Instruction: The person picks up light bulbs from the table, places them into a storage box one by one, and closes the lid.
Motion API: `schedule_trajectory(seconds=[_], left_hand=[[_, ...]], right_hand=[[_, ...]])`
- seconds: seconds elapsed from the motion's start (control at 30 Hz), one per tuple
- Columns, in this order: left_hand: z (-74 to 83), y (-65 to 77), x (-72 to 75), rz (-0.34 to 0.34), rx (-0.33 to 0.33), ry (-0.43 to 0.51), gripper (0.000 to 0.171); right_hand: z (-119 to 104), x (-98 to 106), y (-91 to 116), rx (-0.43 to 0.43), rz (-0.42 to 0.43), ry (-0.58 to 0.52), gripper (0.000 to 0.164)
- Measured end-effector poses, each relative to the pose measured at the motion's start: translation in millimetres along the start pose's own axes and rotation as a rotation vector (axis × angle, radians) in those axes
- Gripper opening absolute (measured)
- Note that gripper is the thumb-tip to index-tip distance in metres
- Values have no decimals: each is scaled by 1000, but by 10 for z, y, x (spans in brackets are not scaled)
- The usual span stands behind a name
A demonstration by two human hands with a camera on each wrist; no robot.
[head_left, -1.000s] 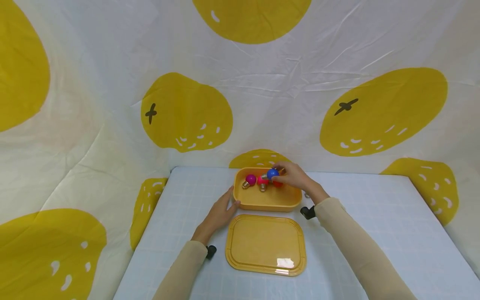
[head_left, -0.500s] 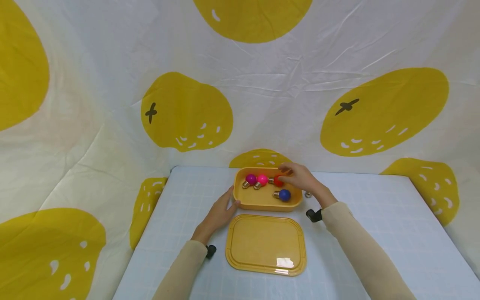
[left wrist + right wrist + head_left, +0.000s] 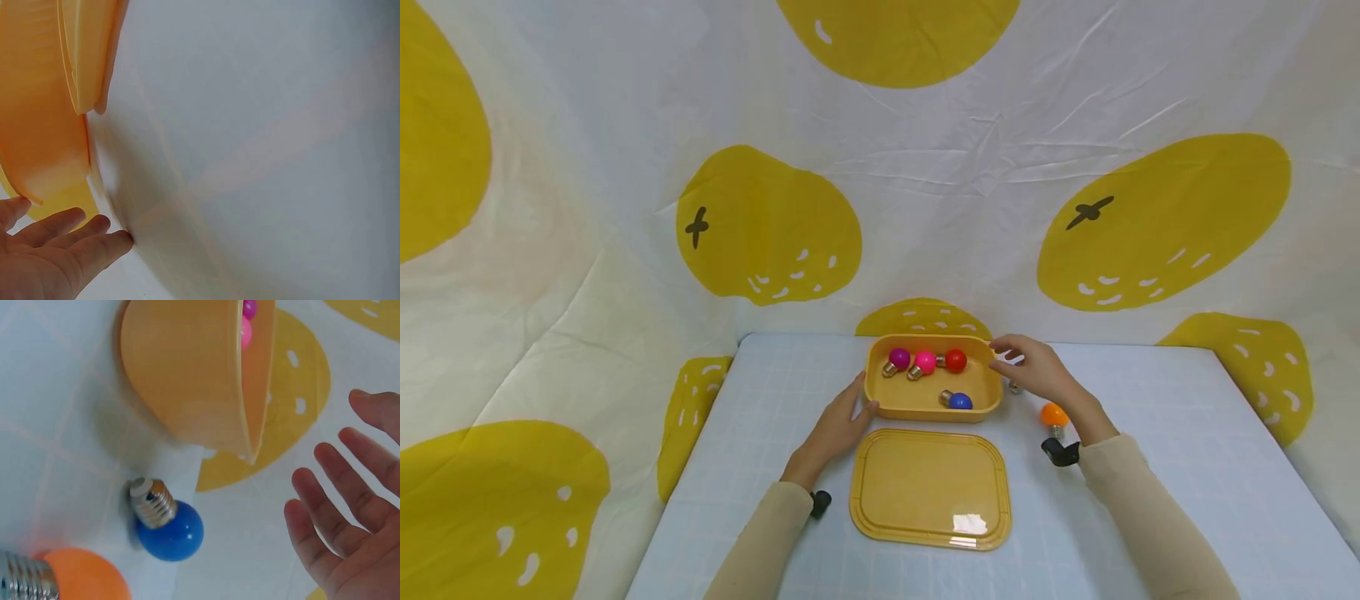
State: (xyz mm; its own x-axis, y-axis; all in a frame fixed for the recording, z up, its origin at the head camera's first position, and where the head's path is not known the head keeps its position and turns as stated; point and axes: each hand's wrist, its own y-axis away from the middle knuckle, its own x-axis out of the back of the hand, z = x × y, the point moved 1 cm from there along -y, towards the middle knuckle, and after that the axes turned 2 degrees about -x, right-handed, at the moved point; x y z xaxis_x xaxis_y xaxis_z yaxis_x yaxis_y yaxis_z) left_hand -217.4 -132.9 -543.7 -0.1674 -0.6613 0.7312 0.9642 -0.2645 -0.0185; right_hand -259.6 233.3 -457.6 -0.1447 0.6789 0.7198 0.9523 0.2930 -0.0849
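My left hand rests at the left side of a yellow plastic box, its fingers fairly straight at the wall. Along the back inside lie a purple light bulb, a pink light bulb and a red light bulb. Nearer the front wall is a blue light bulb. My right hand holds nothing; its fingers are spread at the box's right rim. Below that hand, outside the box, another blue bulb lies on the table, mostly hidden in the head view. An orange bulb lies near the right wrist.
A flat yellow lid lies on the table in front of the box. The pale blue checked table ends at the back against a white cloth printed with big yellow fruit.
My right hand has let go of a blue bulb in the box and moved right to the rim. That bulb has rolled toward the front wall. The orange bulb has come into view.
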Motion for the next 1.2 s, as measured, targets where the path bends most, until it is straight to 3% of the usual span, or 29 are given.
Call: schedule_trajectory(seconds=[0.57,0.8,1.2], left_hand=[[9,7,-4,-1,8,8,73],[-8,3,0,-2,9,0,73],[0,1,1,-4,15,2,72]], right_hand=[[228,169,548,-49,64,33,37],[380,147,704,-124,59,27,48],[655,81,900,-169,81,26,48]])
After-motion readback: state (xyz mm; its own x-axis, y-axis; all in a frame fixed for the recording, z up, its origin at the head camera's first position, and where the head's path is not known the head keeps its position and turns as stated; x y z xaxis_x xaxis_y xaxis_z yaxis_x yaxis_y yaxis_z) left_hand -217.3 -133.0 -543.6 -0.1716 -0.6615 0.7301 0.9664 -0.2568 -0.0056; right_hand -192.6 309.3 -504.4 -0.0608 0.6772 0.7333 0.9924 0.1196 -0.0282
